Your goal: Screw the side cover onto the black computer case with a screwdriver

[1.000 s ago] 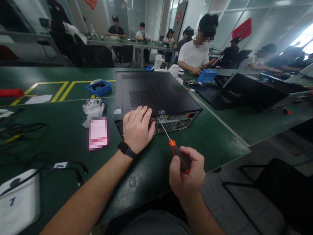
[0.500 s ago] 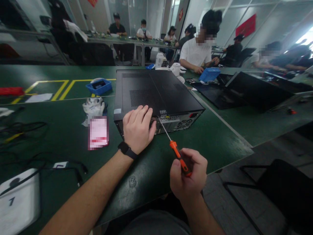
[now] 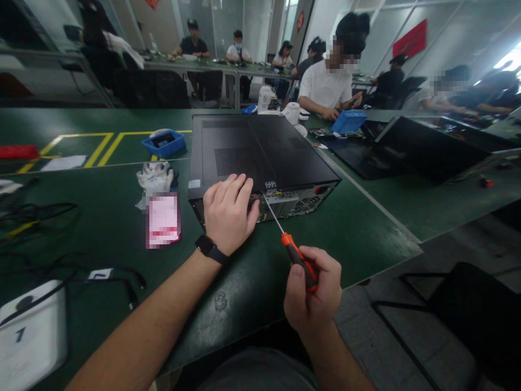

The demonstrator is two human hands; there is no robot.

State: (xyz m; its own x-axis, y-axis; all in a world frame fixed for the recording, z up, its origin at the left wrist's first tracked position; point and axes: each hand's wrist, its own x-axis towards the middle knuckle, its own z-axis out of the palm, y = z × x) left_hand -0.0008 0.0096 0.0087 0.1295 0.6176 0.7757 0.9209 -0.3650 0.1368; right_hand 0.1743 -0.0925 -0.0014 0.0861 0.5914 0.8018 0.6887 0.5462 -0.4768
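A black computer case (image 3: 244, 141) lies on its side on the green table, its rear panel with fan grille and ports facing me. My left hand (image 3: 230, 212) rests over the near edge of the case, fingers stretched out on its top and thumb apart by the rear panel. In my right hand (image 3: 313, 290) is an orange and black screwdriver (image 3: 296, 252), gripped by its handle. The screwdriver's shaft slants up and left, and its tip meets the top edge of the rear panel just right of my left thumb. Whatever sits under the tip is too small to make out.
Left of the case are a blue tray (image 3: 163, 144), gloves (image 3: 155, 176) and a pink and white item (image 3: 163, 220), blurred out. Black cables (image 3: 93, 266) and a white device (image 3: 36, 336) lie nearer left. Dark panels (image 3: 431, 146) stand right; a co-worker (image 3: 325, 81) sits across.
The screwdriver handle has turned a little in my right hand, and its fingers have shifted around it. The tip stays at the panel edge. My left hand keeps its place on the case.
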